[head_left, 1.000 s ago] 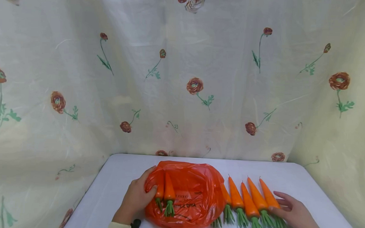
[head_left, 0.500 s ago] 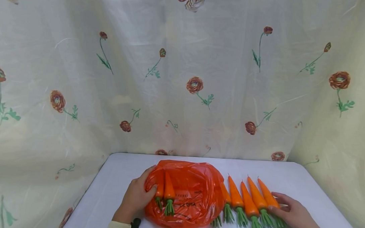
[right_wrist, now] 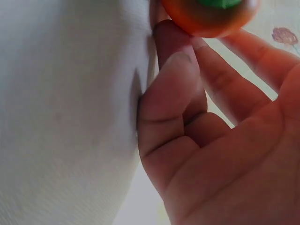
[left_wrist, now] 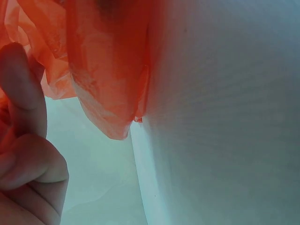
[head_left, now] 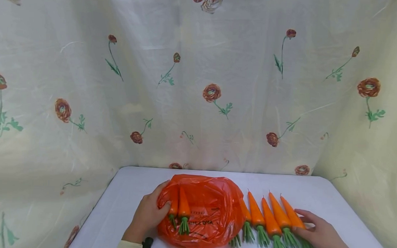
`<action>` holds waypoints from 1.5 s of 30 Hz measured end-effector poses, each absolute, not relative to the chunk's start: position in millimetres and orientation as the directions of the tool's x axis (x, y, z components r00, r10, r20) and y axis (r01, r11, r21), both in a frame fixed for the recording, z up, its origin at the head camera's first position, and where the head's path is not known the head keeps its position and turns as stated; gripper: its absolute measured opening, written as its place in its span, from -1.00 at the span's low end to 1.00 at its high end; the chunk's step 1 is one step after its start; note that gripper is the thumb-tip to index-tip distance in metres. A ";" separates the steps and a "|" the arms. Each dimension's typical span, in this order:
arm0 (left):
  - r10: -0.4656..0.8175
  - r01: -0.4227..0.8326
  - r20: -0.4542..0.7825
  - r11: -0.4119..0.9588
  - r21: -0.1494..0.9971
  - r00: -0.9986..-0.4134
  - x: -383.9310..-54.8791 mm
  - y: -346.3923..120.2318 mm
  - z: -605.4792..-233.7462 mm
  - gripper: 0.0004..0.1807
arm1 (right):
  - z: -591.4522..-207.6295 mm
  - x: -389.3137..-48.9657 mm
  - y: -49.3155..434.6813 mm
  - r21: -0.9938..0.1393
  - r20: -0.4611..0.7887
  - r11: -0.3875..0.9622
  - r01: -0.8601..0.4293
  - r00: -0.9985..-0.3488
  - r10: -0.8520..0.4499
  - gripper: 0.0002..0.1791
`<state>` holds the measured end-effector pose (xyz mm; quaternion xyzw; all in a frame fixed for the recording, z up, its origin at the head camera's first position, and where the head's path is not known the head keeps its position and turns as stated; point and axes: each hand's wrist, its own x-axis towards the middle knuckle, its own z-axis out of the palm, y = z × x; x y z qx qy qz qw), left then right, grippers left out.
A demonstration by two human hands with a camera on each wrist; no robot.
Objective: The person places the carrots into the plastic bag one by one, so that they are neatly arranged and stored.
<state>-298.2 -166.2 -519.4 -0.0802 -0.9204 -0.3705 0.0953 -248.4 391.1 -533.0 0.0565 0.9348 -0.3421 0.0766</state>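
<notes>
My left hand (head_left: 150, 213) grips the left side of a red plastic bag (head_left: 212, 201), its thumb over the near edge of the opening. Two orange carrots with green stem tufts lie at the bag's left side; one carrot (head_left: 184, 203) shows nearly whole, the other is partly behind my thumb. In the left wrist view, curled fingers (left_wrist: 23, 93) hold the bunched red film. My right hand (head_left: 319, 230) holds the rightmost carrot (head_left: 291, 213) near its stem end, thumb across it and fingers along its right side. The right wrist view shows that carrot's rounded end (right_wrist: 215, 23) by the fingertips.
Several more carrots (head_left: 271, 217) lie side by side between the bag and my right hand, tips pointing away; the leftmost is partly behind the bag. All rest on a white table (head_left: 131, 180). A flower-patterned curtain (head_left: 172, 108) stands behind and along both sides.
The rightmost carrot has shifted slightly left, and my right hand with it; its thumb now reaches further over the stem end. The left hand and bag have stayed in place.
</notes>
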 end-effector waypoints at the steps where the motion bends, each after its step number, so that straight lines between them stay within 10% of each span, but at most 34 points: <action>1: 0.077 0.217 0.233 0.713 0.667 -0.969 -298.0 -166.3 -519.4 -0.18 | -532.3 -248.4 390.7 -0.628 -0.176 0.763 0.153 -0.983 0.052 0.02; 7: 0.072 0.207 0.224 0.718 0.665 -0.972 -296.8 -166.7 -519.0 -0.19 | -534.8 -250.7 394.2 -0.630 -0.152 0.759 0.167 -0.984 0.090 -0.17; 45: 0.090 0.258 0.278 0.708 0.658 -0.956 -298.2 -167.2 -520.2 -0.23 | -501.3 -241.1 385.2 -0.817 -0.220 0.511 0.268 -0.963 0.154 0.18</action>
